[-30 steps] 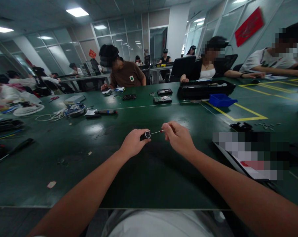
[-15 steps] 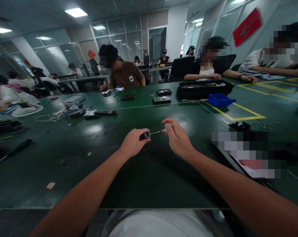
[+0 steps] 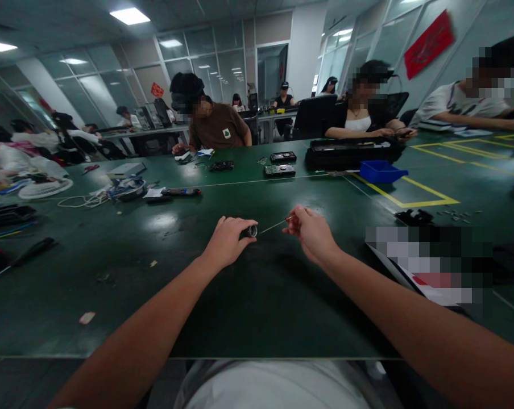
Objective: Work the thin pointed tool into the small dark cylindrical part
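My left hand is closed round a short black cylindrical part, whose round, light-rimmed end faces right. In my right hand is a thin screwdriver with a reddish handle, mostly covered by the fingers. Its shaft slants down and left, and the tip lies close to the open end of the part; a small gap seems to separate them. Both hands are over the green table.
Ahead lie a black pen-like tool, tangled cables, circuit-board units, a blue bin and a long black housing. A blurred booklet rests at right. A long screwdriver is at left. Co-workers sit across the table.
My right hand has turned and shifted slightly right, drawing the screwdriver tip away from the part's end. Its fingers have curled in. My left hand has barely moved.
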Available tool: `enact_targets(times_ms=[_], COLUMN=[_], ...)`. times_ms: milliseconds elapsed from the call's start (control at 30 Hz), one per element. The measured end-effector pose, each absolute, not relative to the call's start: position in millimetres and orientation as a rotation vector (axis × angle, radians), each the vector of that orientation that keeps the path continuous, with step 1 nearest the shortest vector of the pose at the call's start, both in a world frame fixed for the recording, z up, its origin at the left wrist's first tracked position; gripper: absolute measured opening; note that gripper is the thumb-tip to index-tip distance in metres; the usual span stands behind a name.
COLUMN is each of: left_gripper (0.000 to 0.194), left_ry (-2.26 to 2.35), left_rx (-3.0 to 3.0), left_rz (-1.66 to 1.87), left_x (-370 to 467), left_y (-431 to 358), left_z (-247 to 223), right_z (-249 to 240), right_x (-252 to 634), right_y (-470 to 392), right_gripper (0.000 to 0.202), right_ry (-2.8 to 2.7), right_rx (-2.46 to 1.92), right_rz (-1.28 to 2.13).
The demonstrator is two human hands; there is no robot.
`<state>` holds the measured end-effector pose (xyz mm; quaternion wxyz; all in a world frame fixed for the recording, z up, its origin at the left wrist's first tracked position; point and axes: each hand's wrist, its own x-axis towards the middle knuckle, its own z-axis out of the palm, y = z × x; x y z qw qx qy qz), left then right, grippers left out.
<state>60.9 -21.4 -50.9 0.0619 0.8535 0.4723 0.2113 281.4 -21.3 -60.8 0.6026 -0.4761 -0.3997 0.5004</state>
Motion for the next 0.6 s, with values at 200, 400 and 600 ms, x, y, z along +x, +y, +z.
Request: enact_targets(times_ms=[200,400,600], left_gripper=[0.039,0.041,0.04], left_ry=[1.413,1.412,1.423], left_rx=[2.546,2.507,2.461], left_rz=[0.652,0.651,0.665], left_x=[62,65,64], left_y=[-21,-22,-23], left_z=[-51,-52,-54], right_z=[-63,-64,-49], right_x=[276,273,277], right_y=[-25,-26,-38], right_gripper=[0.03,0.033,0.033], right_ry=[-1.051,-1.119,-1.364], right_rx=[-1.072,-1.024,-1.138], right_rz=[1.063,1.0,0.788])
